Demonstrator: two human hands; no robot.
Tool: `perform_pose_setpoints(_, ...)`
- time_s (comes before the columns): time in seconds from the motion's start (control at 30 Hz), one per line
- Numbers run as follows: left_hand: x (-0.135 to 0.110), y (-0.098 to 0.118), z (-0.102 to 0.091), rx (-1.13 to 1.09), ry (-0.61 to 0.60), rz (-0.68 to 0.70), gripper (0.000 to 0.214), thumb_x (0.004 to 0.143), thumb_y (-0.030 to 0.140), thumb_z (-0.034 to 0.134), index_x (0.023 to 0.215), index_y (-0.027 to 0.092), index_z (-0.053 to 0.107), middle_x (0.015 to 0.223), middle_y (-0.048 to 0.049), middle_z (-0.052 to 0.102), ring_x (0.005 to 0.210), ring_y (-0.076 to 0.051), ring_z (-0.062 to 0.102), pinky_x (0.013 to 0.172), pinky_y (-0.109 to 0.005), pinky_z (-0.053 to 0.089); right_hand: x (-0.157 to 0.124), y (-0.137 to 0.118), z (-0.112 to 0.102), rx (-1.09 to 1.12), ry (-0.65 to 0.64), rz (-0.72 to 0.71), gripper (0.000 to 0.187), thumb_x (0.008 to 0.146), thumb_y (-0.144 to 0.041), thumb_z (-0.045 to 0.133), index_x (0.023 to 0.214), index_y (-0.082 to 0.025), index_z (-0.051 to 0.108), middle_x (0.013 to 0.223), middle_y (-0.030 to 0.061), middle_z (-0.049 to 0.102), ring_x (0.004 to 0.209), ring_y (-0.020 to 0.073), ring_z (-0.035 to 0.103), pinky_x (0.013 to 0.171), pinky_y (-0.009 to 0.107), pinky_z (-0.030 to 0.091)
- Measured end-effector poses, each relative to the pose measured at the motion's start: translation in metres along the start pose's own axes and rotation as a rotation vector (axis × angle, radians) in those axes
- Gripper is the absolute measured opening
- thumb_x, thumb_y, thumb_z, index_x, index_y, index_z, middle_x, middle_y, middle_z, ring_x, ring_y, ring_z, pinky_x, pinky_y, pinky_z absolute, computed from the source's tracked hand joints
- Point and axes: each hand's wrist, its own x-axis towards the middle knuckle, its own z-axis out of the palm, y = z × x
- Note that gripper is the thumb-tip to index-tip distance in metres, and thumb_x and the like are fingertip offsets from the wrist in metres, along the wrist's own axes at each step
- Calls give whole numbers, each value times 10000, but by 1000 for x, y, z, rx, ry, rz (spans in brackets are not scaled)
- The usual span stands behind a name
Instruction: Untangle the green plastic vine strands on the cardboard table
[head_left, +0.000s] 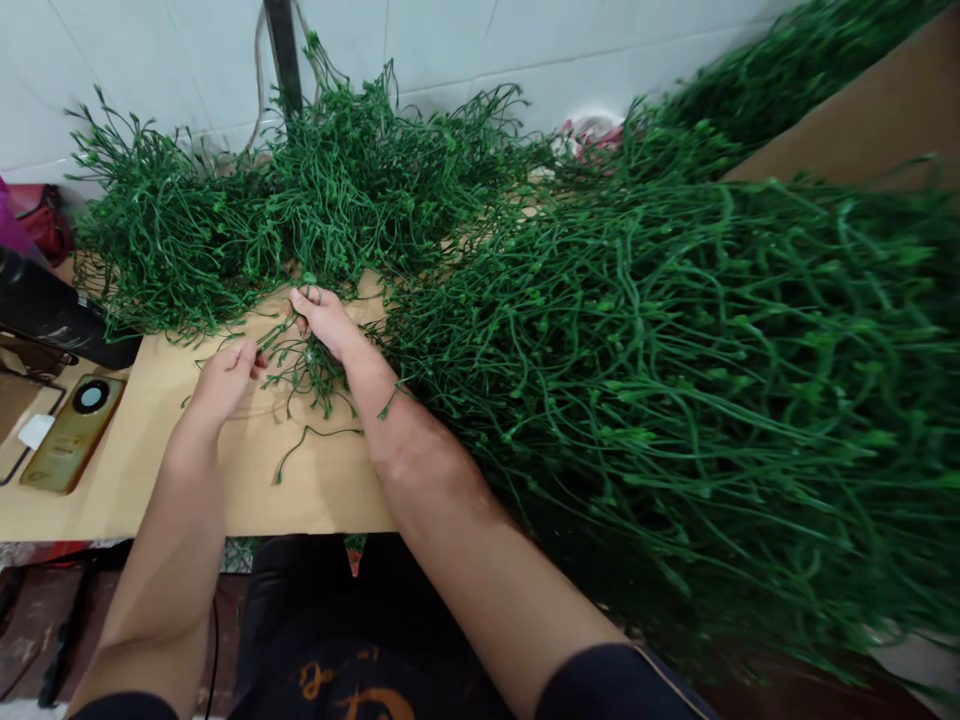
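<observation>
My right hand [324, 318] is closed around a small bunch of thin green stems [311, 375], which look like artificial plant sprigs with budded tips. The bunch hangs below the fist over the tan board [247, 500]. To its left and slightly nearer me, my left hand [231, 377] pinches the end of a green stem that runs toward the right hand. One loose stem [300, 440] lies curled on the board in front of the hands. Fingertips of both hands are partly hidden.
A large heap of green stems [675, 350] fills the right side. Another pile [315, 190] stands along the tiled wall. At left lie a gold phone [75, 430] and a black bottle [67, 310]. Cardboard [870, 110] rises at the upper right.
</observation>
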Motion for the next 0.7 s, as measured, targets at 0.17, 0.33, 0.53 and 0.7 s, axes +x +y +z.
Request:
perform_pose_setpoints(0.17,-19,19,1,183,-87,112,319,827,405,407,589,201,467,564,-2,490,593,-154,454,593,-267,327,4,4,6,-169,48,-76,334,858,-190,539,562,-170,385,498,-81,314,511,44,273,551,203,256)
perform_pose_setpoints(0.33,-67,51,-17,-65,-257,399,443,900,441,365,534,199,422,526,-5,434,531,-138,425,545,-270,335,19,6,-5,-53,319,-29,295,892,-193,467,615,-183,364,542,-73,322,539,57,295,574,207,272)
perform_pose_setpoints(0.53,-89,53,-50,-163,-70,295,477,877,557,439,603,187,560,512,-11,499,472,-123,408,453,-252,324,16,10,-9,-126,231,-161,334,870,-238,514,579,-182,360,518,-73,282,542,62,269,558,216,248)
perform_pose_setpoints(0.7,-57,91,-11,-201,-119,385,397,901,461,441,696,166,609,646,-30,604,588,-124,499,562,-237,406,3,3,-1,-108,113,-136,298,853,-221,552,595,-171,412,531,-79,363,536,46,315,571,207,293)
